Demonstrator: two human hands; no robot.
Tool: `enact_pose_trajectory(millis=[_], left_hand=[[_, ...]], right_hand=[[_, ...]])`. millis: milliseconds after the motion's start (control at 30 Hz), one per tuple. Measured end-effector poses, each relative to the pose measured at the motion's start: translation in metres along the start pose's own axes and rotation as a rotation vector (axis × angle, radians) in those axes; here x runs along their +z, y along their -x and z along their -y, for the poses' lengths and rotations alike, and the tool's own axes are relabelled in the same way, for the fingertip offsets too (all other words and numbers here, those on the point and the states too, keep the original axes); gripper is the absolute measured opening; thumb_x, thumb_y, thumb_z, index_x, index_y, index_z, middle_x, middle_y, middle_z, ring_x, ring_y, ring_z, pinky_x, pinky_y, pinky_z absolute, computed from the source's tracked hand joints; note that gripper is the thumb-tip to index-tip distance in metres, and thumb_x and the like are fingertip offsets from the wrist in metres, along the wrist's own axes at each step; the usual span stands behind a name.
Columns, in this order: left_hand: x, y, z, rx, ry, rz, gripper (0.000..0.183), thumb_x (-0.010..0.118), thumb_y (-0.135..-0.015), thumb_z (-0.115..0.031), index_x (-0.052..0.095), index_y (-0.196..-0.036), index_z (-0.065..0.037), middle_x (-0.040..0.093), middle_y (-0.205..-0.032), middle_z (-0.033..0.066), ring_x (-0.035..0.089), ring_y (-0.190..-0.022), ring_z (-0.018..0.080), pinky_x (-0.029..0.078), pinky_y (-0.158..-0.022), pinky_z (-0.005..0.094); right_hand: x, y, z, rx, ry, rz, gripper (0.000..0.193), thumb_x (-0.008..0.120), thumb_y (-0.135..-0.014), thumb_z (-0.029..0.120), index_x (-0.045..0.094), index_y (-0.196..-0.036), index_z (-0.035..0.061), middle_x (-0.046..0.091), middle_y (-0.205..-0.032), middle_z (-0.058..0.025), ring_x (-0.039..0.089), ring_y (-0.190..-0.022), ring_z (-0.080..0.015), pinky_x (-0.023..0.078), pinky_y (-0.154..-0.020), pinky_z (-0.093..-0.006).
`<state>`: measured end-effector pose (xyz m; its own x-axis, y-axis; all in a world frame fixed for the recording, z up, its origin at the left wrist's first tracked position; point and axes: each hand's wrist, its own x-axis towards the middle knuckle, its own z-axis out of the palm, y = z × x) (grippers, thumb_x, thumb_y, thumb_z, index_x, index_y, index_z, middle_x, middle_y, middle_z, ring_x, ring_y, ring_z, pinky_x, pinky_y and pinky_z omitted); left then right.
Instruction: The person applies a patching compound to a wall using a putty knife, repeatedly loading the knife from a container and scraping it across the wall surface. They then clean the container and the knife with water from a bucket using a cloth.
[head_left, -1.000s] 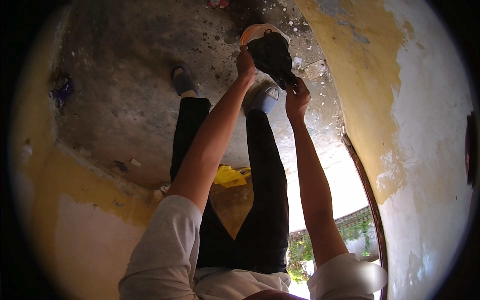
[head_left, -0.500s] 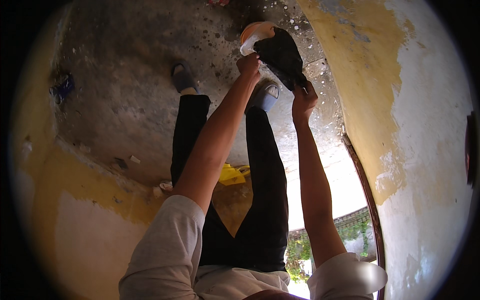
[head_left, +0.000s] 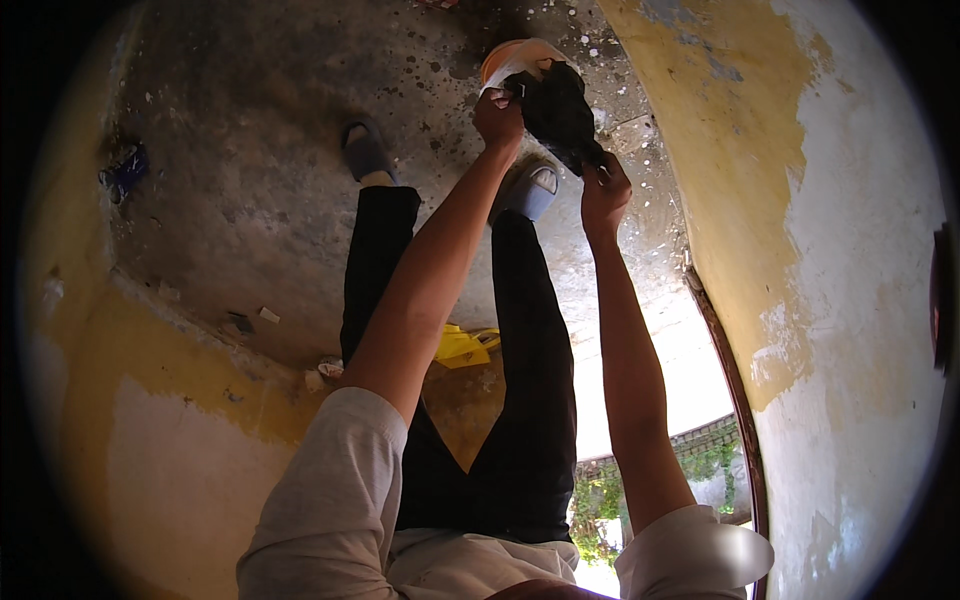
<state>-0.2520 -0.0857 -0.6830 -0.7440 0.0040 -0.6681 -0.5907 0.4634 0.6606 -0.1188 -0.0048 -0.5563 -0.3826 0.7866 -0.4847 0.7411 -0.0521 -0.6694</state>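
Stretched between my hands, a limp, crumpled black sheet [head_left: 562, 112] hangs in front of a round orange tub [head_left: 497, 62]; whether it is cloth or a thin plastic bag I cannot tell. My left hand [head_left: 497, 118] is closed on its left edge, close to the tub's rim. Gathered into a narrow bunch, the lower right end sits in my closed right hand [head_left: 606, 196]. Whitish, translucent material [head_left: 518, 66] shows at the tub, partly hidden by the black sheet. The tub's inside is mostly covered.
My feet in grey-blue slippers [head_left: 532, 192] stand on a stained concrete floor [head_left: 250, 200]. A yellow bag-like item [head_left: 465, 346] lies behind my legs. A dark blue wrapper [head_left: 124, 172] is far left. A peeling yellow-and-white wall [head_left: 745, 180] runs along the right, beside a bright doorway [head_left: 650, 350].
The black sheet has crumpled and drawn in, its spread outline becoming narrower and ragged. My left hand has risen slightly toward the tub, and my right hand has shifted a little upward.
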Motion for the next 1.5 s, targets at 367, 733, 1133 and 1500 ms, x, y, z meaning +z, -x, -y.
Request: enact_pose_trajectory(millis=[367,733,1133,1500], left_hand=[[-0.011,0.017,-0.025,0.365,-0.281,-0.003,0.011,0.071,-0.085,-0.008,0.065,-0.091,0.0,0.072,-0.081,0.0143,0.072,-0.077,0.0256,0.055,-0.071,0.0365],[-0.013,0.009,-0.026,0.258,-0.212,-0.043,0.015,0.074,-0.08,-0.007,0.068,-0.092,-0.001,0.073,-0.089,0.0124,0.072,-0.086,0.0259,0.054,-0.08,0.0367],[-0.022,0.025,-0.047,0.239,-0.072,0.053,0.032,0.073,-0.077,-0.011,0.067,-0.107,-0.003,0.072,-0.09,0.0114,0.071,-0.088,0.0241,0.053,-0.08,0.0365],[-0.025,0.026,-0.045,0.589,-0.481,0.104,0.016,0.067,-0.08,-0.011,0.072,-0.095,-0.004,0.072,-0.091,0.0142,0.068,-0.087,0.032,0.052,-0.082,0.0444]], right_hand=[[0.002,0.01,0.012,-0.087,0.087,-0.188,0.021,0.066,-0.088,0.006,0.066,-0.105,-0.0048,0.072,-0.094,-0.0183,0.072,-0.091,-0.027,0.055,-0.078,-0.0361],[0.0,0.012,0.014,-0.199,-0.047,-0.069,0.021,0.067,-0.082,-0.002,0.066,-0.103,-0.0016,0.069,-0.098,-0.0166,0.071,-0.091,-0.0308,0.059,-0.078,-0.0394],[-0.01,0.015,-0.004,-0.083,-0.079,-0.034,0.025,0.07,-0.084,0.001,0.066,-0.109,-0.0024,0.071,-0.102,-0.0173,0.071,-0.095,-0.0276,0.059,-0.08,-0.0393],[-0.002,0.016,-0.015,-0.171,-0.063,-0.038,0.025,0.07,-0.082,0.0,0.065,-0.107,-0.0025,0.07,-0.101,-0.0189,0.071,-0.094,-0.0326,0.058,-0.079,-0.0405]])
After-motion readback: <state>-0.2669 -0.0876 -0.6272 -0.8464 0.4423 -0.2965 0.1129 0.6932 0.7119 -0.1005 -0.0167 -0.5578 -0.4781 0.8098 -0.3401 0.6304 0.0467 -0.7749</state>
